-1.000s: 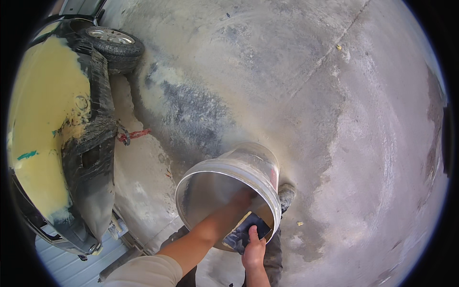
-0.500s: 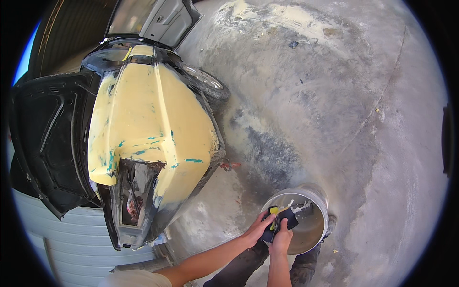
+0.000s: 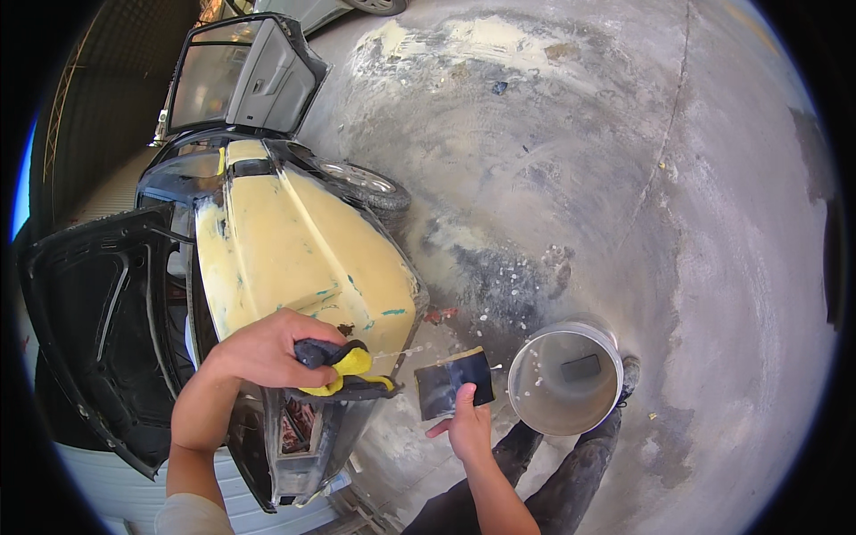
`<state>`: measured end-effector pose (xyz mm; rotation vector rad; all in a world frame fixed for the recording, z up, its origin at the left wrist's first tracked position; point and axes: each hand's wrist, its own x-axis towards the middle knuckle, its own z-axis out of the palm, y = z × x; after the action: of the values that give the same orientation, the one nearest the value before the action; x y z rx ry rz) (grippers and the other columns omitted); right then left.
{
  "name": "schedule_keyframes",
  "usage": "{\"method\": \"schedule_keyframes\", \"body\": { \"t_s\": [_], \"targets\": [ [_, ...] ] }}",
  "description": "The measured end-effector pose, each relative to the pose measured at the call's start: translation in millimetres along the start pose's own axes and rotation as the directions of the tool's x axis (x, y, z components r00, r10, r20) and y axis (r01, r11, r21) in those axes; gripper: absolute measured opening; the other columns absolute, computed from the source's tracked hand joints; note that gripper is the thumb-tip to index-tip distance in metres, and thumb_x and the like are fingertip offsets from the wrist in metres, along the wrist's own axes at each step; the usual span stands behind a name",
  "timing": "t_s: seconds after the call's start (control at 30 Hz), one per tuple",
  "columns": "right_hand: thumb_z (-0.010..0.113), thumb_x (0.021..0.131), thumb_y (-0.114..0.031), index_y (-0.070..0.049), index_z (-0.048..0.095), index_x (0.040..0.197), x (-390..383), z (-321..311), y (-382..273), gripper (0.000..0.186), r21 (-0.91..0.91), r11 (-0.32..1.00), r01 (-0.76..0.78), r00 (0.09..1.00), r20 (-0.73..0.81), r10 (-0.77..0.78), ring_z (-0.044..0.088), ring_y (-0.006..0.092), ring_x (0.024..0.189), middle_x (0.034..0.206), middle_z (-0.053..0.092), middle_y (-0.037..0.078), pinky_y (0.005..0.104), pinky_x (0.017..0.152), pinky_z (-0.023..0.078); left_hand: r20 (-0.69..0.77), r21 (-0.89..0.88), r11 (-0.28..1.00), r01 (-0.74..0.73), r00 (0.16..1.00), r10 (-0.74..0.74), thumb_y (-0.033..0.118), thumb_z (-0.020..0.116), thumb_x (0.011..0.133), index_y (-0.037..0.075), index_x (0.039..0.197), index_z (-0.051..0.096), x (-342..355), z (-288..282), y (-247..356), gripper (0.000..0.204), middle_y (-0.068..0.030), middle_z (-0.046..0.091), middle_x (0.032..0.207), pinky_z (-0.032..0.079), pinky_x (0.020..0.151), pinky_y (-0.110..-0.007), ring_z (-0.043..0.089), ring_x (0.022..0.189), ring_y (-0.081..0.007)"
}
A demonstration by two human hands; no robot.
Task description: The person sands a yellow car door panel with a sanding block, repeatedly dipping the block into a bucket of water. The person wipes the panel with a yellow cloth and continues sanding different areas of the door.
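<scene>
The car fender (image 3: 303, 259) is pale yellow with small blue-green spots and black edges. Left of the fender, the open hood (image 3: 98, 330) is black. Just below the fender, the left hand (image 3: 267, 349) holds a black and yellow sponge (image 3: 343, 367). Right of the fender, the right hand (image 3: 468, 430) holds a dark sheet (image 3: 453, 383) with a tan edge. Further right, the bucket (image 3: 565, 379) is white. The floor (image 3: 624, 178) is grey with pale and dark patches.

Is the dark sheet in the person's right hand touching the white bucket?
Apart. The head view shows wet floor between the dark sheet, gripped by the right hand, and the bucket's rim.
</scene>
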<state>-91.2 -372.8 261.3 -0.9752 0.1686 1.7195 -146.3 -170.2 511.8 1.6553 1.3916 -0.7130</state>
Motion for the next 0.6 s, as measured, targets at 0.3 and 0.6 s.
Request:
{"method": "schedule_keyframes", "body": {
  "t_s": [0.3,0.6],
  "targets": [
    [0.065,0.087,-0.005,0.009,0.018,0.152,47.2,123.4,74.1,0.081,-0.46,0.583,0.67,0.697,0.12,-0.706,0.018,0.0558,0.144,0.154,0.019,0.038,0.0574,0.118,0.017,0.127,0.672,0.737,-0.075,0.992,-0.015,0.017,0.071,0.069,0.012,0.092,0.071,21.3,-46.4,4.3,0.024,-0.0106,0.066,0.079,0.052,0.068,-0.041,0.065,0.078,-0.0344],
    [0.044,0.103,-0.029,0.009,0.014,0.153,82.3,144.4,70.2,0.07,-0.353,0.761,0.545,0.801,-0.05,-0.597,0.011,0.0506,0.148,0.159,0.013,0.034,0.0539,0.121,0.011,0.231,0.85,0.49,-0.195,0.973,-0.013,0.026,0.078,0.066,0.015,0.096,0.067,35.8,-36.3,-6.8,0.033,-0.0052,0.06,0.081,0.052,0.064,-0.04,0.065,0.077,-0.0292]
  ]
}}
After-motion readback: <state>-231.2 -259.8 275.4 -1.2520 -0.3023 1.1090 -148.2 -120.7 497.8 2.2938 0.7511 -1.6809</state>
